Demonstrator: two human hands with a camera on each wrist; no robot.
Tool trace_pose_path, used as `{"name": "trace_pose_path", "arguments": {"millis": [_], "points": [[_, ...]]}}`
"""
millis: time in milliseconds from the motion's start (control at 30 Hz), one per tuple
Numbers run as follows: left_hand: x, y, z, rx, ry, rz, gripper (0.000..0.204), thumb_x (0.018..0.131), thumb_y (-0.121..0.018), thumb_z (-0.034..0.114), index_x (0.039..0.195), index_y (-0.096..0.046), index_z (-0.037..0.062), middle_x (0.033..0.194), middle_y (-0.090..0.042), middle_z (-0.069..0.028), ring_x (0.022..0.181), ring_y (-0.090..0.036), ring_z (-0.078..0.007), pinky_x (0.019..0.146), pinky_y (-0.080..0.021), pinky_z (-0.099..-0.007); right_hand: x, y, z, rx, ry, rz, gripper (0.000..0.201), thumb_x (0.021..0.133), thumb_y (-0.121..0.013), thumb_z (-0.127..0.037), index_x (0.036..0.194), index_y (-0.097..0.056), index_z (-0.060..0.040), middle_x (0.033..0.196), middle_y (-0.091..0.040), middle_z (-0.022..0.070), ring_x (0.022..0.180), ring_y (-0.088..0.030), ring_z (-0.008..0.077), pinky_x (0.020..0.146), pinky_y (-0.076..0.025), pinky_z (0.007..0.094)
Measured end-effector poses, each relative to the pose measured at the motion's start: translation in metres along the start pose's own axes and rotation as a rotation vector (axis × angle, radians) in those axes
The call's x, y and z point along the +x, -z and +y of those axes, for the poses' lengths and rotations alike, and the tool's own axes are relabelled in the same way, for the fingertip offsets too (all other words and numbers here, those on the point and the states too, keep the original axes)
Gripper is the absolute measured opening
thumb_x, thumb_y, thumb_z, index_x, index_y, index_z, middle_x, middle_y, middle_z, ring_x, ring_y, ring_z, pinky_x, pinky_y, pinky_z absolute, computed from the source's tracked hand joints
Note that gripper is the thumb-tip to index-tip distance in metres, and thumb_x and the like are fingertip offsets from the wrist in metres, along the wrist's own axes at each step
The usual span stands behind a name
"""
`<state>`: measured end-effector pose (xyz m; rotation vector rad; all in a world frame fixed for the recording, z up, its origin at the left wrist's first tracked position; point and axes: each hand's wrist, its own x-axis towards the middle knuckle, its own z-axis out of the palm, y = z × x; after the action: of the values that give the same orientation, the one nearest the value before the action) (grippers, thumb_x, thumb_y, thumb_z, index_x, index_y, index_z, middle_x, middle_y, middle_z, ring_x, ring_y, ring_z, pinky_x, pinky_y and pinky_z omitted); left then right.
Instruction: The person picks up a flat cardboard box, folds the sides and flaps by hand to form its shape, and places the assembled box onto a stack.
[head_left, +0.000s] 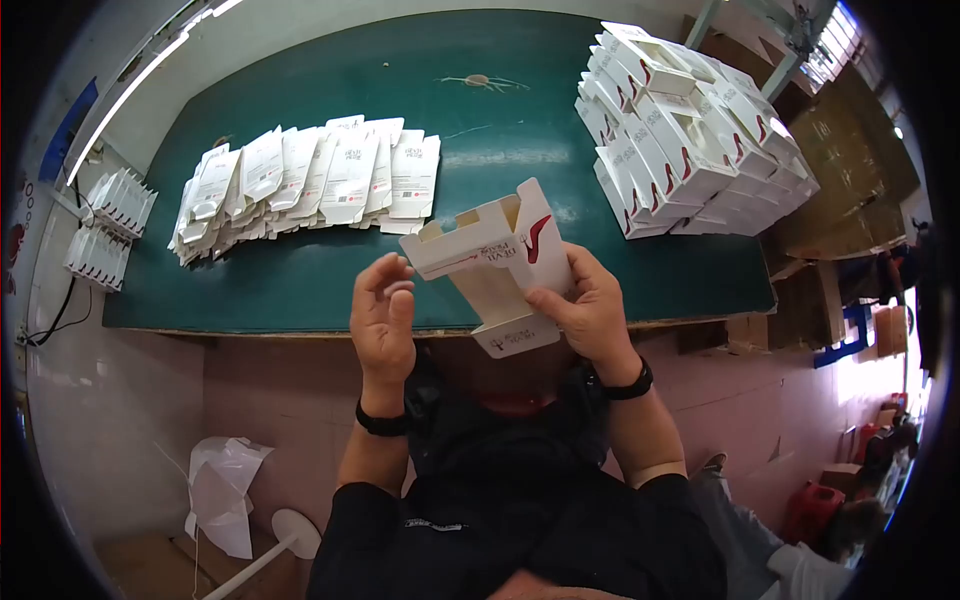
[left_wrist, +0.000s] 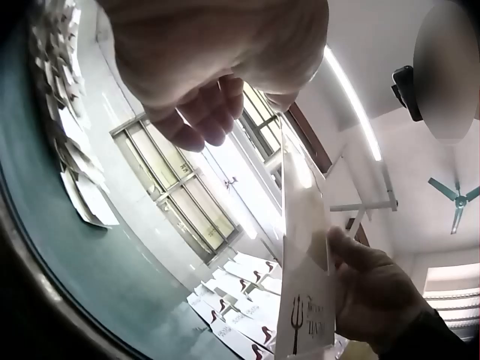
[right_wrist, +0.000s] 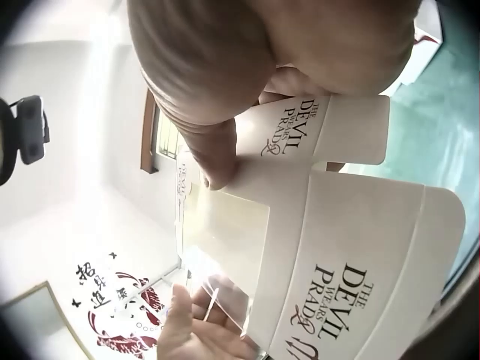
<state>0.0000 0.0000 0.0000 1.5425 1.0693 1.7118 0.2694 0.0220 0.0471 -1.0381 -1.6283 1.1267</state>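
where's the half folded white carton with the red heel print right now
In the head view it's centre frame, above the green table's near edge, gripped by the right hand, left hand beside it.

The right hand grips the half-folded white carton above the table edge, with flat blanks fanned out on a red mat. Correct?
Not quite: the mat is dark green, as the head view shows. The right hand does grip the half-folded carton, and the flat blanks lie fanned out.

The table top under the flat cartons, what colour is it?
Dark green table top, clearest in the head view.
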Motion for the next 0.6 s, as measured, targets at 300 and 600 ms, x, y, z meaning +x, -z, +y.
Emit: {"name": "trace_pose_path", "arguments": {"millis": [300, 600], "points": [[-0.033, -0.052, -0.010, -0.456, 0.324, -0.168, 0.059, 0.114, -0.041, 0.042, 0.154, -0.038, -0.0014, 0.144, -0.055, -0.0142, 0.130, -0.056, -0.0222, 0.109, -0.047, -0.0372, -0.019, -0.019, 0.042, 0.387, -0.070, 0.013, 0.071, 0.096, -0.077, -0.014, 0.155, -0.039, 0.0010, 0.137, -0.063, 0.0106, 0.125, -0.060, 0.0179, 0.108, -0.048, 0.0354], [-0.041, -0.072, -0.018, -0.204, 0.268, -0.221, 0.069, 0.114, -0.040, 0.046, 0.161, -0.023, -0.0021, 0.153, -0.047, -0.0165, 0.138, -0.049, -0.0235, 0.115, -0.040, -0.0377, -0.035, -0.025, 0.048, 0.136, -0.050, -0.028, 0.070, 0.099, -0.076, -0.023, 0.154, -0.041, 0.0021, 0.139, -0.061, 0.0118, 0.127, -0.057, 0.0182, 0.110, -0.045, 0.0353]]}}
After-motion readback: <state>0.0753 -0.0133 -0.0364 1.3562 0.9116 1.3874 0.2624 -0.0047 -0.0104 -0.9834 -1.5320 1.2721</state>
